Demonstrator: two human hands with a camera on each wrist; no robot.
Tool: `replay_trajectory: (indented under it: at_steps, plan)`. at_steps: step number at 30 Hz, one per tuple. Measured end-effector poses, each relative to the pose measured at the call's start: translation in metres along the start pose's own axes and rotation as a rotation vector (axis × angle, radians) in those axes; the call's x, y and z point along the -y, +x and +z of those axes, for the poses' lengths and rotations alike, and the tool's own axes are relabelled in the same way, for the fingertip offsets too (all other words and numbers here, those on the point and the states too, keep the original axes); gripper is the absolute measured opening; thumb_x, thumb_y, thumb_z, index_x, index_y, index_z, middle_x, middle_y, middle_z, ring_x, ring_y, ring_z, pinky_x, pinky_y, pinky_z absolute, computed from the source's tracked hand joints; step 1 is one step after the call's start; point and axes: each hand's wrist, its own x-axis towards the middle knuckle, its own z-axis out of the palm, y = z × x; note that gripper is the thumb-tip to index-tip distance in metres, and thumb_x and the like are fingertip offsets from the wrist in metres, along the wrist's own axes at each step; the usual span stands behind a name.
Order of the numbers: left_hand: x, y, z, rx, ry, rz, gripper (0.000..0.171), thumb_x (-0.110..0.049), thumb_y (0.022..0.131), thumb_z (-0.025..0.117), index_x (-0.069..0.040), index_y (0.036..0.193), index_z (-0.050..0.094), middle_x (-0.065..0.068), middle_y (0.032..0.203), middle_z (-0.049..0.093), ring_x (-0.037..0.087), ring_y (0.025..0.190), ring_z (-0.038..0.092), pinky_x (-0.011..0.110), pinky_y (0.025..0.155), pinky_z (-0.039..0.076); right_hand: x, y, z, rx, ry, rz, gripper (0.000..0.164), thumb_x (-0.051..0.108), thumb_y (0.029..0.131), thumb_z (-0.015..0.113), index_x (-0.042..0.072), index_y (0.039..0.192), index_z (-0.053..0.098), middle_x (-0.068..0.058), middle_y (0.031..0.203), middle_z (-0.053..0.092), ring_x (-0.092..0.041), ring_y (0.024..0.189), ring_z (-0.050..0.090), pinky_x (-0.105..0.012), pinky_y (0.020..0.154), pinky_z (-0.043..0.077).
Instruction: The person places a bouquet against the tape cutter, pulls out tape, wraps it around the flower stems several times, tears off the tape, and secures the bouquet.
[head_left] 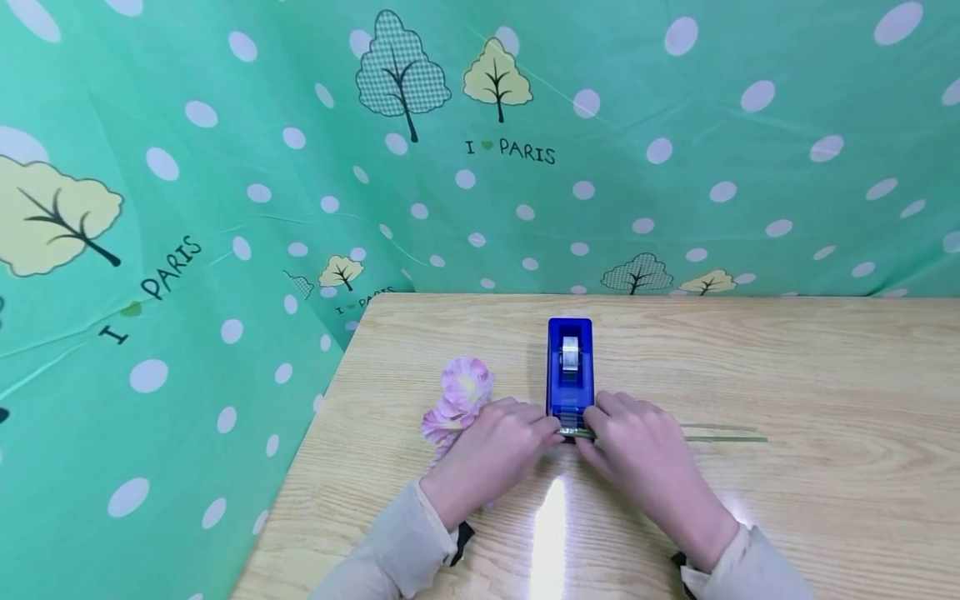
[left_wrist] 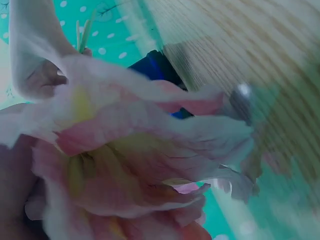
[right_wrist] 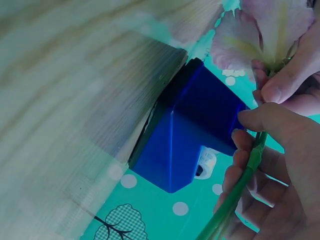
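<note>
Pink artificial flowers (head_left: 467, 385) lie at the left, and their green stems (head_left: 723, 439) run to the right across the front end of a blue tape dispenser (head_left: 555, 379). My left hand (head_left: 498, 446) pinches the stems just below the blossoms. Just right of the dispenser's front, my right hand (head_left: 647, 442) holds the same stems, its thumb and fingertips close to the cutting end. The right wrist view shows the fingers curled round the green stem (right_wrist: 225, 207), with thumb near the dispenser (right_wrist: 185, 130). Petals (left_wrist: 150, 145) cover most of the left wrist view.
A roll of tape (head_left: 570, 354) sits inside the dispenser. The wooden table (head_left: 825, 375) extends to the right, and a green dotted cloth (head_left: 600, 167) hangs behind and along the left side.
</note>
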Motion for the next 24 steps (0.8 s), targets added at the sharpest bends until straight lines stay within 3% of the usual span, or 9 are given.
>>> replay_trajectory:
  at_steps: [5, 9, 18, 24]
  plan:
    - [-0.0027, 0.0005, 0.0001, -0.028, 0.108, 0.002, 0.017, -0.030, 0.095, 0.066, -0.018, 0.083, 0.069, -0.009, 0.076, 0.065, 0.006, 0.062, 0.056, 0.020, 0.056, 0.045, 0.0033, 0.0000, 0.0013, -0.011, 0.004, -0.004, 0.024, 0.017, 0.073, 0.082, 0.011, 0.066, 0.059, 0.001, 0.069, 0.058, -0.009, 0.057, 0.044, -0.023, 0.046, 0.039]
    - [-0.0038, 0.0004, 0.0020, -0.053, 0.137, -0.008, 0.019, -0.030, 0.094, 0.067, -0.018, 0.080, 0.068, -0.009, 0.074, 0.064, 0.006, 0.060, 0.055, 0.020, 0.054, 0.044, 0.0045, -0.0008, 0.0011, 0.000, 0.006, 0.011, 0.024, 0.017, 0.074, 0.082, 0.012, 0.066, 0.060, 0.002, 0.069, 0.058, -0.009, 0.056, 0.043, -0.022, 0.046, 0.038]
    - [-0.0037, 0.0011, 0.0031, -0.052, -0.043, -0.063, 0.014, -0.028, 0.093, 0.070, -0.016, 0.093, 0.076, -0.007, 0.084, 0.073, 0.006, 0.070, 0.066, 0.022, 0.065, 0.054, 0.0029, -0.0038, -0.0030, 0.066, 0.097, 0.090, 0.021, 0.017, 0.072, 0.087, 0.013, 0.072, 0.066, 0.008, 0.070, 0.055, -0.005, 0.060, 0.045, -0.022, 0.050, 0.043]
    - [-0.0019, 0.0007, 0.0041, -0.101, -0.034, -0.025, 0.012, -0.026, 0.093, 0.069, -0.016, 0.089, 0.075, -0.008, 0.078, 0.070, 0.004, 0.064, 0.062, 0.020, 0.058, 0.052, 0.0021, -0.0035, -0.0035, 0.096, 0.115, 0.109, 0.021, 0.019, 0.075, 0.086, 0.014, 0.073, 0.065, 0.008, 0.068, 0.053, -0.003, 0.058, 0.041, -0.018, 0.048, 0.038]
